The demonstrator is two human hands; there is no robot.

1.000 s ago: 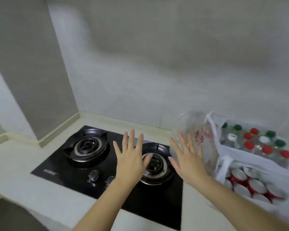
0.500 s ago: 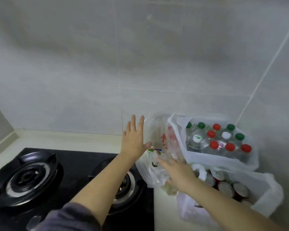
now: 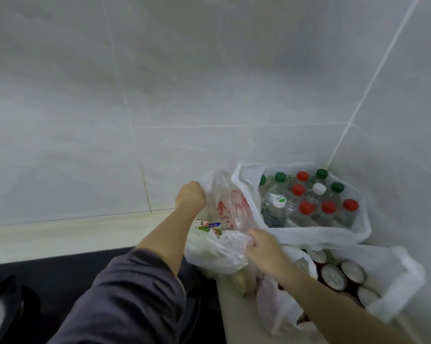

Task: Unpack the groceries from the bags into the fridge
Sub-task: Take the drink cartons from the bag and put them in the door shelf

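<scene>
Nearest on my feed is the dark grey sleeve (image 3: 125, 294) of the left arm. It crosses over the black hob (image 3: 48, 276), and part of a burner (image 3: 1, 311) shows at the near left edge. The pale counter (image 3: 60, 244) runs behind the hob and on to its right, where three bags sit. The nearest one, on the right, is the can bag (image 3: 395, 269), white and open-topped, with cans (image 3: 333, 278) standing upright in it, silver tops and red sides. The right forearm passes over its left side. The right hand (image 3: 264, 249) has its fingers curled into the near edge of the clear plastic bag (image 3: 222, 256), grasping the crumpled film. That clear bag sits at the hob's right edge, just beside the two white bags. I can see red print on its far side and a small green and white carton (image 3: 209, 225) inside. The left hand (image 3: 191, 196) is clenched on the bag's far left rim, back of the hand toward me, holding it up. Farther right, in the corner, the bottle bag (image 3: 308, 235), also white, holds upright clear bottles (image 3: 306, 207) with red, green and white caps. Behind it all stands the grey tiled wall (image 3: 209, 83)
</scene>
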